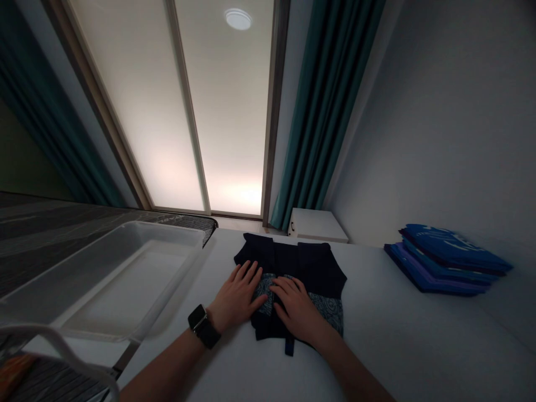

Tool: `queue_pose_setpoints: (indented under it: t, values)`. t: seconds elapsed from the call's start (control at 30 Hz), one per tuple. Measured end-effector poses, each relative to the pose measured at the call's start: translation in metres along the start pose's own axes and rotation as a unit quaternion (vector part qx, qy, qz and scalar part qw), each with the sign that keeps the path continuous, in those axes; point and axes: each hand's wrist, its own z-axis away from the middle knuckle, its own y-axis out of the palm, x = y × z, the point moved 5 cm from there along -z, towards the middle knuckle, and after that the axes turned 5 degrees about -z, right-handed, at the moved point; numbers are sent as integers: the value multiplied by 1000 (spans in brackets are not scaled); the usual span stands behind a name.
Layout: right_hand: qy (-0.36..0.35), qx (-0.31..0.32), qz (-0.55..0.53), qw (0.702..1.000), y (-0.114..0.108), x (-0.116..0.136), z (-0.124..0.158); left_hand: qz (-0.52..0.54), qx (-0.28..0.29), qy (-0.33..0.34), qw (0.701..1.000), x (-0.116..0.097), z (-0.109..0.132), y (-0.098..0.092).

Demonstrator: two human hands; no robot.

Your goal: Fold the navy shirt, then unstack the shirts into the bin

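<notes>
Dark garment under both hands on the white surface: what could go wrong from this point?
1. Both hands, left and right, lie flat on the dark garment, not gripping it; the folded layers might slip or spring open if the hands lift.
2. A strap end hangs out at the near edge and could spoil the fold.
3. The dim light may hide creases.

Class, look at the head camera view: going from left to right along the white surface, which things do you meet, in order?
Clear plastic bin → smartwatch → left hand → right hand → stack of blue folded clothes.
</notes>
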Motion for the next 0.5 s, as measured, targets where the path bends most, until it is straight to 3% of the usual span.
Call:
queue_pose_setpoints:
  t: [0.17,0.5]
  values:
    - [-2,2,6,1000,1,0,1,-5,21,-2,1000,-19,22,-4]
    - [4,22,19,1000,2,2,2,2,47,-21,999,-20,38,3]
